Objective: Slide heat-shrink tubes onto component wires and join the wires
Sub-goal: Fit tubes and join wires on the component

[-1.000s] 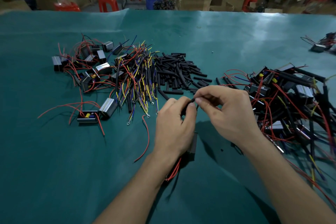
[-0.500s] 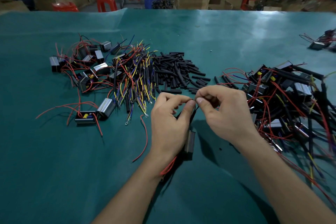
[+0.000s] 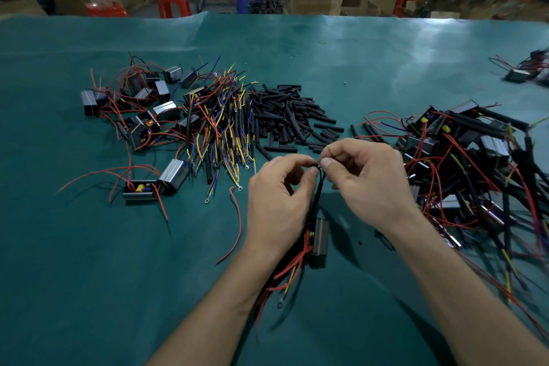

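My left hand (image 3: 277, 202) and my right hand (image 3: 365, 181) meet at the middle of the green table, each pinching the top end of thin black wires (image 3: 319, 187) between thumb and forefinger. Those wires run down to a small black component box (image 3: 320, 236) that hangs between my wrists, with red and yellow leads (image 3: 289, 273) trailing below it. What is exactly between the fingertips is hidden. A heap of black heat-shrink tubes (image 3: 289, 116) lies just beyond my hands.
A bundle of coloured wires with ring terminals (image 3: 222, 128) lies left of the tubes, and loose component boxes with red leads (image 3: 139, 110) lie further left. A tangled pile of joined components (image 3: 469, 163) fills the right. A loose red wire (image 3: 236, 226) lies by my left wrist.
Both hands have kept pinching the wire ends together and shifted slightly. The component box now hangs lower and more in view between my wrists, with its leads showing.
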`<state>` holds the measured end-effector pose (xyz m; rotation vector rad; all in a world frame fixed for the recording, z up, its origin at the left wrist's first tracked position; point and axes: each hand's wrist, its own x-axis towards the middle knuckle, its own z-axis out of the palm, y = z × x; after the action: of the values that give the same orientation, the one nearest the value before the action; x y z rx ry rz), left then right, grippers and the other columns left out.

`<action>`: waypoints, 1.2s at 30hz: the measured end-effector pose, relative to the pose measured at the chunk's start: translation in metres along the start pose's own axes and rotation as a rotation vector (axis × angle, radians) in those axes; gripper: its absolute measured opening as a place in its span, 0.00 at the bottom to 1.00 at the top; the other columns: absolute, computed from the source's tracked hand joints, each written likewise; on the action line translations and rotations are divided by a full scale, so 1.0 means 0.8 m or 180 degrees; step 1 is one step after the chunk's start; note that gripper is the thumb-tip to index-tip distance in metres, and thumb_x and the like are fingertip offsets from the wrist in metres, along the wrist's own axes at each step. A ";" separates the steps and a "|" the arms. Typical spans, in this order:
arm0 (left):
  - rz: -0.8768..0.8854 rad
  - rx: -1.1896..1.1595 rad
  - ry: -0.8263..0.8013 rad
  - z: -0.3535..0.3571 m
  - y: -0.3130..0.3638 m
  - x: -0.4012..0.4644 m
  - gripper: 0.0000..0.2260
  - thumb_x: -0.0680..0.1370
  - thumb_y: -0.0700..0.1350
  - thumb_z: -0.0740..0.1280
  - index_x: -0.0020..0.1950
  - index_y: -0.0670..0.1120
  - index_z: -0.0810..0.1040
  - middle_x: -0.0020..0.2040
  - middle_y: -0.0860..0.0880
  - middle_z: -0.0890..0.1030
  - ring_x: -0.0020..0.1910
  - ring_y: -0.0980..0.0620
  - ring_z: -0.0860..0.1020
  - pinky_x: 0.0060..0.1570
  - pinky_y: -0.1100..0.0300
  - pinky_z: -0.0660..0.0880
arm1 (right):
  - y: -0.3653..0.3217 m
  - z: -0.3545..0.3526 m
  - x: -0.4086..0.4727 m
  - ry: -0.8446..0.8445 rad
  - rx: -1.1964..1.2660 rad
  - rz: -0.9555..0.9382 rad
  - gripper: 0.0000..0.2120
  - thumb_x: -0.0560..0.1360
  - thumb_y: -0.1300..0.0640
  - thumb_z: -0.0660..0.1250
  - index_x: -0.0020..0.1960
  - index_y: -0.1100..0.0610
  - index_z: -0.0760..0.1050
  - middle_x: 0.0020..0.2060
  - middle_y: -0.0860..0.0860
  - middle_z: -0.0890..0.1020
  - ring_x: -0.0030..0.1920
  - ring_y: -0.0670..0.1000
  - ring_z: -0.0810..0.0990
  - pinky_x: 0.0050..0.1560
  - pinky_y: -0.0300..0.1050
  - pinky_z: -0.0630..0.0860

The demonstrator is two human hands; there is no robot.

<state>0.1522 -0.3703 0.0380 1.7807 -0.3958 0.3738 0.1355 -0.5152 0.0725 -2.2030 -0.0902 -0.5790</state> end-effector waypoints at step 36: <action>0.0035 0.0129 -0.0011 -0.002 0.001 0.001 0.03 0.76 0.41 0.73 0.49 0.46 0.86 0.43 0.54 0.83 0.44 0.55 0.80 0.47 0.61 0.75 | -0.005 -0.008 -0.002 -0.0218 0.0035 0.0022 0.07 0.74 0.62 0.76 0.42 0.50 0.85 0.32 0.45 0.84 0.34 0.46 0.84 0.40 0.44 0.82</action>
<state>0.1522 -0.3692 0.0393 1.8196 -0.4032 0.3892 0.1309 -0.5169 0.0782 -2.2119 -0.1214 -0.4983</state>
